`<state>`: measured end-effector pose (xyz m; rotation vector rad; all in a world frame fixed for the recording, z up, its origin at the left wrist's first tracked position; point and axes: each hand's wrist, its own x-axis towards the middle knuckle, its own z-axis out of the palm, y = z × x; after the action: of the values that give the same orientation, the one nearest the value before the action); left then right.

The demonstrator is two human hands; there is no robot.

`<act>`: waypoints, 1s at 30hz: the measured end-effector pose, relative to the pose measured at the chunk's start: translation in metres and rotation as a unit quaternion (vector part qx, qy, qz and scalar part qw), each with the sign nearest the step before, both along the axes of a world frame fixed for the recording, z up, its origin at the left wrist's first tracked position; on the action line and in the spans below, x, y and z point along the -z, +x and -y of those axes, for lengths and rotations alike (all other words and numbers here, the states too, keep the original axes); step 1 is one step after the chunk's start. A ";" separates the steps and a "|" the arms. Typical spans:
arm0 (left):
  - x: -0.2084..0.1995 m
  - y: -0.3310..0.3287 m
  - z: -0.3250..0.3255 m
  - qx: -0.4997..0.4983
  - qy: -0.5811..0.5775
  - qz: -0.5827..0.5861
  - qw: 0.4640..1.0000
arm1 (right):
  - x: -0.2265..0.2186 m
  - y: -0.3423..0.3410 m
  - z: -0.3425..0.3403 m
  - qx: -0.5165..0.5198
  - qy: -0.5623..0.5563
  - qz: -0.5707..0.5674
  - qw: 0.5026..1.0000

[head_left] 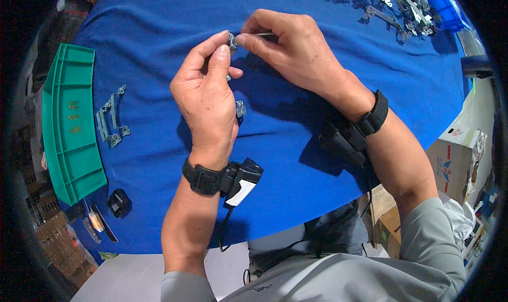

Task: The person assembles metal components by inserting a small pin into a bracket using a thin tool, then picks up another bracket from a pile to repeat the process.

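My left hand [209, 90] is closed on a grey metal bracket. One end of the bracket [232, 40] shows between thumb and forefinger, and a grey metal end [241, 109], seemingly of the same piece, sticks out beside the palm. Thumb and forefinger of my right hand [288, 48] pinch at that upper end. A thin, light metal rod [266, 34] lies within the right hand's grip; its exact kind is hidden by the fingers. Both hands are held over the blue cloth [296, 159]. A similar metal bracket assembly [110, 117] lies to the left of my left hand.
A green divided tray [74, 164] with small brass-coloured parts [74, 117] stands at the left. Below it lie a black object [119, 203] and slim tools [96, 221]. Many metal parts [405, 14] are heaped far right beside a blue bin [442, 8]. A carton [450, 162] is at the right.
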<state>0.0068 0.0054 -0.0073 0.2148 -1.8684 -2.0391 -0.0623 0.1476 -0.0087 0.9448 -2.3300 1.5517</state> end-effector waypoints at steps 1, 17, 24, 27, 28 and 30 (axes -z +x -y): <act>0.000 0.000 0.000 0.001 -0.001 -0.002 1.000 | -0.006 0.001 -0.002 0.013 0.047 0.021 0.999; -0.001 0.000 -0.002 0.002 0.001 0.008 1.000 | 0.004 -0.001 0.005 0.010 -0.050 -0.039 0.998; 0.000 0.000 -0.001 0.007 0.011 0.000 1.000 | 0.001 0.000 0.001 0.032 0.018 0.020 0.999; 0.000 0.000 -0.002 0.007 0.013 0.003 1.000 | 0.007 -0.002 0.004 0.012 -0.068 -0.055 0.996; 0.000 0.000 -0.001 0.004 0.009 0.008 1.000 | 0.001 0.000 0.001 0.021 -0.020 -0.028 0.999; 0.000 0.001 0.000 0.001 0.003 0.007 1.000 | -0.001 0.000 0.001 0.029 0.027 0.000 0.999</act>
<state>0.0074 0.0052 -0.0073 0.2294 -1.8719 -2.0512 -0.0618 0.1464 -0.0072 0.8800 -2.3879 1.4737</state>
